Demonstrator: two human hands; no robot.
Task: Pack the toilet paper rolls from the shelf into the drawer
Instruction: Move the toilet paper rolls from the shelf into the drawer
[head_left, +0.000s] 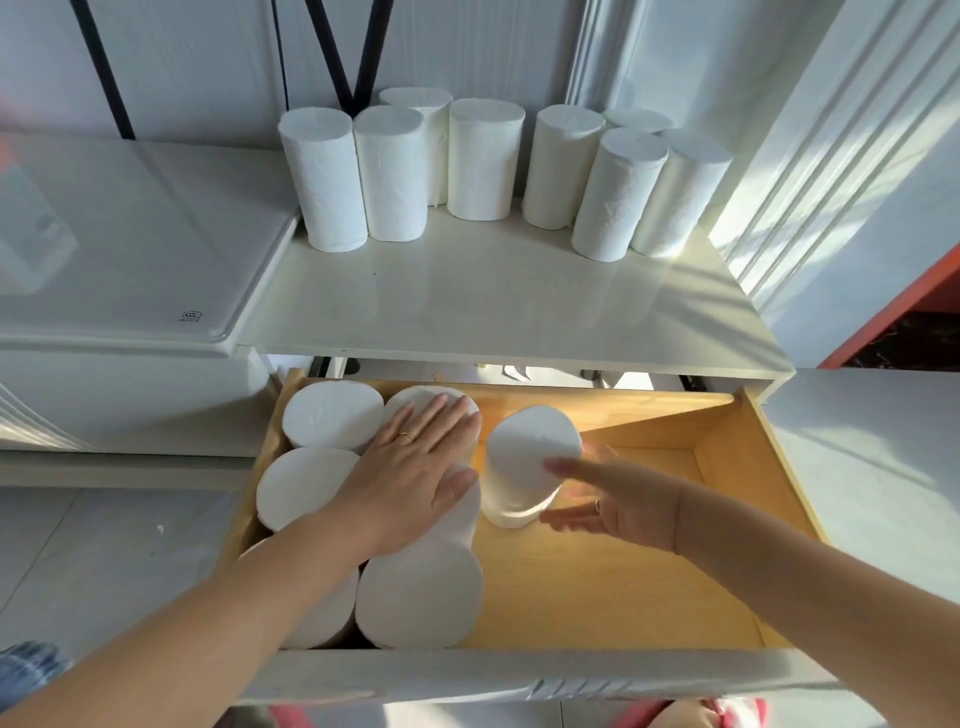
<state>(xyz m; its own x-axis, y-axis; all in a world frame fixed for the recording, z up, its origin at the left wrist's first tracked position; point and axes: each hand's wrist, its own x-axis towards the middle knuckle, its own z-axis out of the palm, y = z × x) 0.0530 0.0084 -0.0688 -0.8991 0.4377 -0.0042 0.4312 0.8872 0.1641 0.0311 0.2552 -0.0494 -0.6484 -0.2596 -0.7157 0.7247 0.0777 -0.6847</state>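
Several white toilet paper rolls (485, 158) stand upright at the back of the white shelf (498, 306). Below it the wooden drawer (623, 582) is pulled out. Several rolls (332, 415) stand packed upright in its left part. My left hand (410, 467) lies flat, fingers spread, on top of those packed rolls. One more roll (530, 457) stands slightly tilted just right of them. My right hand (613, 501) is open beside that roll, fingers blurred, at or just off its right side; no grip shows.
The drawer's right half shows bare wood floor. A white glossy appliance lid (130, 249) adjoins the shelf on the left. A white moulded door frame (841, 156) rises at the right, with an orange edge (898, 306) below it. The drawer's white front (519, 675) is nearest me.
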